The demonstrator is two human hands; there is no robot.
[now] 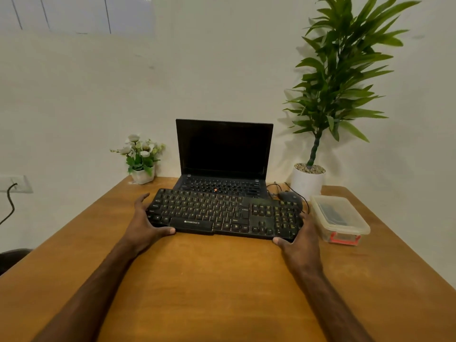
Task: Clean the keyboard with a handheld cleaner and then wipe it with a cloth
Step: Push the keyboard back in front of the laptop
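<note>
the black keyboard (222, 211) lay on the wooden table (217, 287) at 12 o'clock, between both hands. the left hand (144, 224) clasped its 9 o'clock end, thumb along the near edge, fingers spread round the far corner. the right hand (299, 239) held the 3 o'clock end, thumb on the near corner, fingers hidden. an open laptop (223, 154) stood just behind; a lidded plastic box (339, 217) sat at 3 o'clock.

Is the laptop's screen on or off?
It looks off. The laptop stands open, but its screen is plain black, with no picture or glow.
</note>
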